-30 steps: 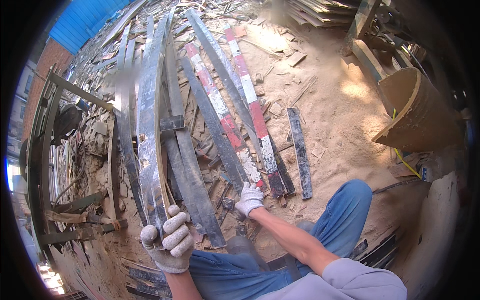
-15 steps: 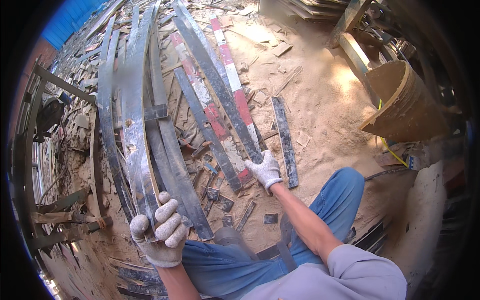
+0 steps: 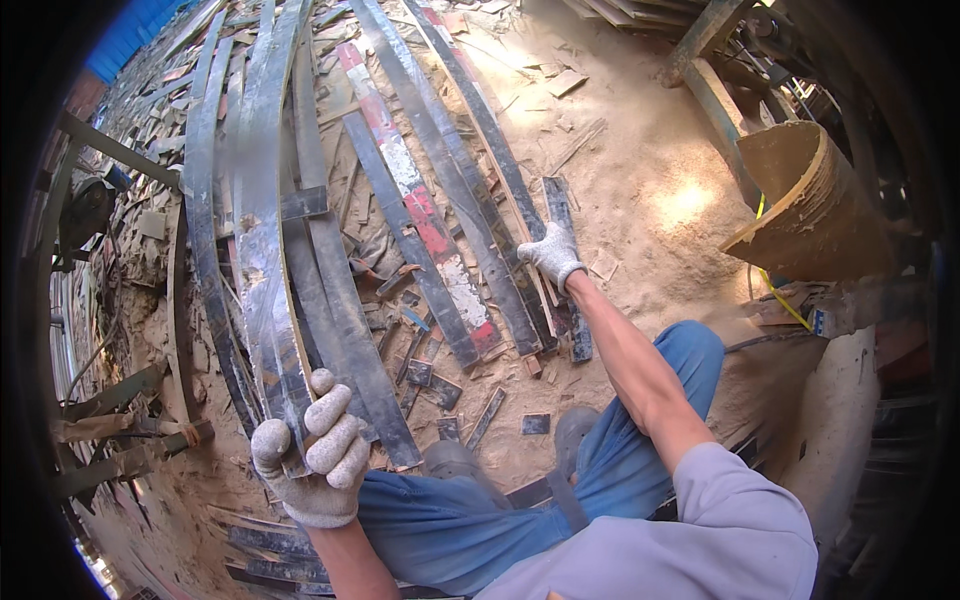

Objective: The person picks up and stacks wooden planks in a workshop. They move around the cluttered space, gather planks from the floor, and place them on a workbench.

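Observation:
My left hand (image 3: 312, 450), in a pale knitted glove, is closed round the near end of a long dark wooden strip (image 3: 265, 290) that runs away from me toward the top left. My gloved right hand (image 3: 553, 255) is reached out, its fingers closed at the edge of another long dark strip (image 3: 490, 130), which lies tilted, showing a pale edge. Left of that strip lie a flat dark strip (image 3: 455, 175) and a strip with worn red and white bands (image 3: 405, 175). A short dark strip (image 3: 558, 205) lies partly behind my right hand.
Sawdust and wood scraps cover the ground (image 3: 640, 230). A curved brown sheet (image 3: 815, 200) stands at the right, with a yellow cord (image 3: 780, 295) beside it. A metal frame (image 3: 120, 155) is at the left. More dark strips (image 3: 270, 545) lie by my left leg.
My right hand has moved up and to the right, with the dark strip shifted right and tilted over the second red-and-white strip. My left hand keeps its hold, barely moved.

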The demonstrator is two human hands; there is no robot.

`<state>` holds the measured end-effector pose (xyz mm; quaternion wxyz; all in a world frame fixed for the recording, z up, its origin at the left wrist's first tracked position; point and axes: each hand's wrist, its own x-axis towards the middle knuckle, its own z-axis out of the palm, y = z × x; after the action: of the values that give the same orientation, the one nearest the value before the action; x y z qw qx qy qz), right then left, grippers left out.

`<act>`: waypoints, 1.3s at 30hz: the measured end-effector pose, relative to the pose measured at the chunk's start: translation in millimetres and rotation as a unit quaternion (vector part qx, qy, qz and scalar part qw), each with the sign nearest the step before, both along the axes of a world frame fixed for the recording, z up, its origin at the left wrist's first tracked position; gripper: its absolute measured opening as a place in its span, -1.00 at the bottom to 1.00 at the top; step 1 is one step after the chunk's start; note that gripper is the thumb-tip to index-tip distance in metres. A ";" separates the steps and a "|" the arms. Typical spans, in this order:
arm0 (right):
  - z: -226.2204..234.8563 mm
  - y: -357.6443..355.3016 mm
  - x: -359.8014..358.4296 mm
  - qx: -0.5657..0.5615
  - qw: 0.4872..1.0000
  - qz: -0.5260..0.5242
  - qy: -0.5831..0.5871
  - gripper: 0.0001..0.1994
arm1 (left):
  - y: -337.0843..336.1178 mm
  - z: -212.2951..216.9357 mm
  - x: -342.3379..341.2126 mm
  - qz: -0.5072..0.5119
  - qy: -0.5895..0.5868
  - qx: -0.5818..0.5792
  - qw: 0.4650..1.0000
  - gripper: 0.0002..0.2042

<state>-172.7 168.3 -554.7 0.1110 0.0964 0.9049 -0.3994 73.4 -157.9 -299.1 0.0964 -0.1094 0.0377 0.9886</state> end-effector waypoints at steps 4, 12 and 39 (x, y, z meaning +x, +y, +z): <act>-12.2 -6.4 0.4 0.138 0.989 0.008 0.048 -0.23 | 1.6 -7.4 -8.2 -0.001 -0.008 0.005 1.000 -0.41; -48.5 -66.8 16.1 0.281 0.948 0.122 -0.087 0.23 | 1.6 -0.3 -7.7 0.023 -0.032 0.014 0.999 -0.44; -29.3 -23.4 13.7 -0.337 0.926 0.026 -0.170 -0.47 | 8.9 -4.3 -13.6 0.011 -0.015 0.017 1.000 -0.43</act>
<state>-159.0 144.9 -584.0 0.2997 0.0959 0.6868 -0.6552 59.8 -149.1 -303.3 0.0883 -0.1233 0.0183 0.9883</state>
